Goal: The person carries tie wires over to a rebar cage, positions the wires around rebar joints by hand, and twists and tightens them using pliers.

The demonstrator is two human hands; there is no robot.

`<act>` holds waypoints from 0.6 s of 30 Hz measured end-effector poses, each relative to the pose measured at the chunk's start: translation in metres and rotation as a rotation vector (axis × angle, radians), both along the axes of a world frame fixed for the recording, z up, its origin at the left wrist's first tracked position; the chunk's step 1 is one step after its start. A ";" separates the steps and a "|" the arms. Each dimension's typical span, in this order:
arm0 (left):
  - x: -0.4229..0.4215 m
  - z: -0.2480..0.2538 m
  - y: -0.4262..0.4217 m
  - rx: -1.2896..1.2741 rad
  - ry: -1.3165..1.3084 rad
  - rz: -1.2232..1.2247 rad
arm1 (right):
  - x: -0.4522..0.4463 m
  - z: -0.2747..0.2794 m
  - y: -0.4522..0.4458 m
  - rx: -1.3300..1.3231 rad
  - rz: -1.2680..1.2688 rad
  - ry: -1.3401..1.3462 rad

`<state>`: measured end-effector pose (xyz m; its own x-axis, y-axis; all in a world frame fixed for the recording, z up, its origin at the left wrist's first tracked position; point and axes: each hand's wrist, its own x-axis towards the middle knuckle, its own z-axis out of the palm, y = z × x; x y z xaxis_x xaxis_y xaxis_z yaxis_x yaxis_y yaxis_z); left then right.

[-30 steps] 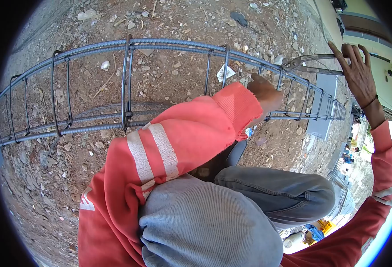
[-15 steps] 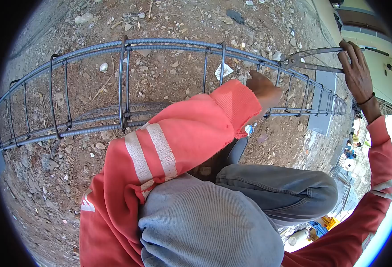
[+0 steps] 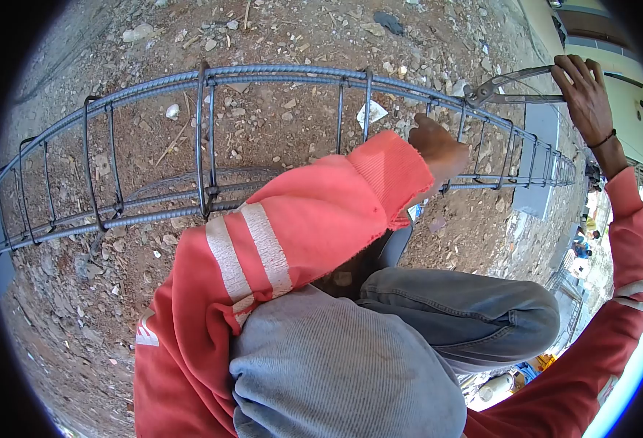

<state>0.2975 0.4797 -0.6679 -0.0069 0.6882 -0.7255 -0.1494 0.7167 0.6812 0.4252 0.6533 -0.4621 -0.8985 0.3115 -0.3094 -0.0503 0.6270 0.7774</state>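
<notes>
A long rebar cage [image 3: 278, 71] of ribbed steel bars with square stirrups stretches across the view above the ground. My right hand [image 3: 586, 102] is closed around the handle ends of a pair of pincers [image 3: 486, 92], whose jaws are at the cage's upper bar beside a stirrup. Inside the cage, near that same stirrup, my left hand [image 3: 440, 148] shows its back with the fingers curled. What those fingers hold, if anything, is hidden. Any tie wire at the jaws is too small to make out.
Rough soil with stones and a white scrap [image 3: 371, 112] lies under the cage. A grey slab [image 3: 537, 160] lies beneath its right end. My bent knee [image 3: 467, 314] is close below the cage. At the far right are a pale wall [image 3: 632, 109] and distant people.
My right hand has moved slightly upward with the pincers, whose handles now look a little closer together. My left hand stays by the same stirrup. The whole view has shifted slightly.
</notes>
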 end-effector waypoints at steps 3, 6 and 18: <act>-0.004 0.002 -0.002 0.019 -0.015 0.008 | -0.005 0.001 0.013 -0.084 0.068 -0.029; -0.006 0.005 -0.003 0.012 -0.023 -0.012 | -0.003 0.004 0.019 -0.202 0.002 -0.058; -0.004 -0.002 0.000 -0.006 -0.032 -0.009 | -0.074 0.035 -0.042 -0.260 -0.372 -0.313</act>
<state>0.2935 0.4799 -0.6703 0.0227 0.6839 -0.7293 -0.1648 0.7220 0.6719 0.3509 0.6115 -0.4273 -0.5952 0.4680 -0.6532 0.0070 0.8159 0.5782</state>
